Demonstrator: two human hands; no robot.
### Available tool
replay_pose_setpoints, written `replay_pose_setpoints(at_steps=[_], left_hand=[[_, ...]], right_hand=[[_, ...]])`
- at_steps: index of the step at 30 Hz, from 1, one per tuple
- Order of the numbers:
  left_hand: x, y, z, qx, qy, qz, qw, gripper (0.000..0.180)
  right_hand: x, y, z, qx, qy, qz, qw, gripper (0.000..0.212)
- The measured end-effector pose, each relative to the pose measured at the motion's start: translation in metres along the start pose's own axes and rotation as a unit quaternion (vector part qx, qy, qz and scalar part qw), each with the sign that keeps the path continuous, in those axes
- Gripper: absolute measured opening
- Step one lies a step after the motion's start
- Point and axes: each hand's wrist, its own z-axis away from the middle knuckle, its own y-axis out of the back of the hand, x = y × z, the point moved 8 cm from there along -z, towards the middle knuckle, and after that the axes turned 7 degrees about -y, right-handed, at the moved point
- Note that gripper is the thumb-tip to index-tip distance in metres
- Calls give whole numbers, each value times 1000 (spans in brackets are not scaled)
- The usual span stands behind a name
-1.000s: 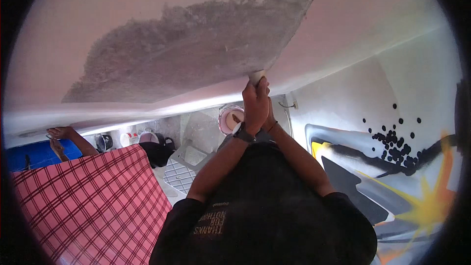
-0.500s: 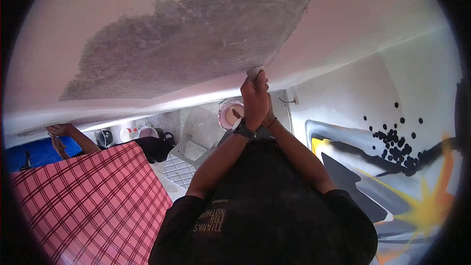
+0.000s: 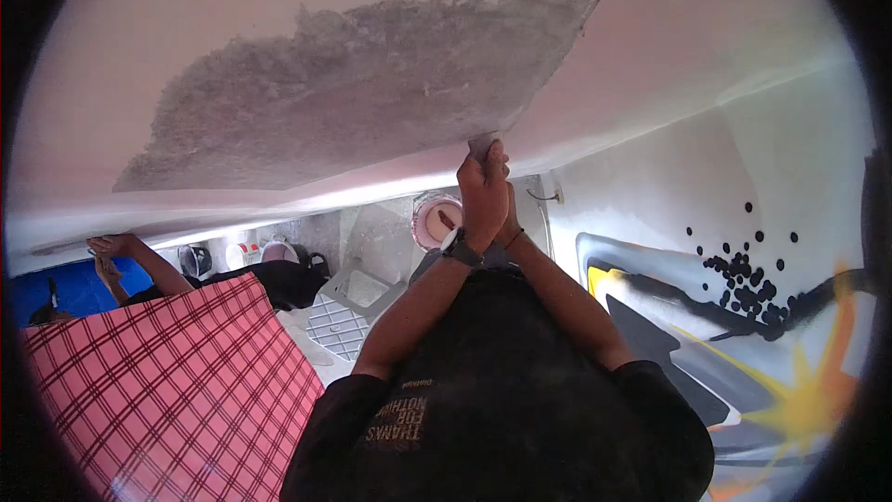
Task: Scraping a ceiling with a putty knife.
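Note:
My left hand (image 3: 482, 191), with a watch at its wrist, is closed around a small flat grey scraper (image 3: 483, 144). Its blade meets the wall at the lower right edge of a rough grey patch (image 3: 372, 84), where the pale pinkish wall coating (image 3: 650, 65) gives way to a darker surface. Close behind the left hand is my right hand (image 3: 509, 216), a thin dark band on its wrist. The left hand covers most of it, so its fingers cannot be made out. Both forearms reach up toward the wall.
Below my hands stands a pink-rimmed bucket (image 3: 437, 220) holding pale material and a brownish object. At left are a red checked sheet (image 3: 177, 372), a co-worker's hands (image 3: 113, 256) near the wall, several containers and a white grid (image 3: 338, 325). A painted wall (image 3: 762, 353) rises at right.
The view has tilted slightly, so the grey patch sits a little lower in the picture. My hands keep the same grip near the same patch edge.

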Motion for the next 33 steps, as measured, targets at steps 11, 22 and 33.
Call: replay_pose_setpoints(at_steps=[11, 22, 33], left_hand=[[2, 0, 2, 6, 3, 28, 1000, 29], [1, 6, -3, -14, 29, 3, 999, 26], [5, -1, -3, -30, 9, 3, 1000, 27]], right_hand=[[-13, 4, -1, -31, -3, -45, 999, 29], [-15, 3, -3, 43, 49, -19, 998, 27], [-26, 13, -3, 22, 74, -22, 997, 26]])
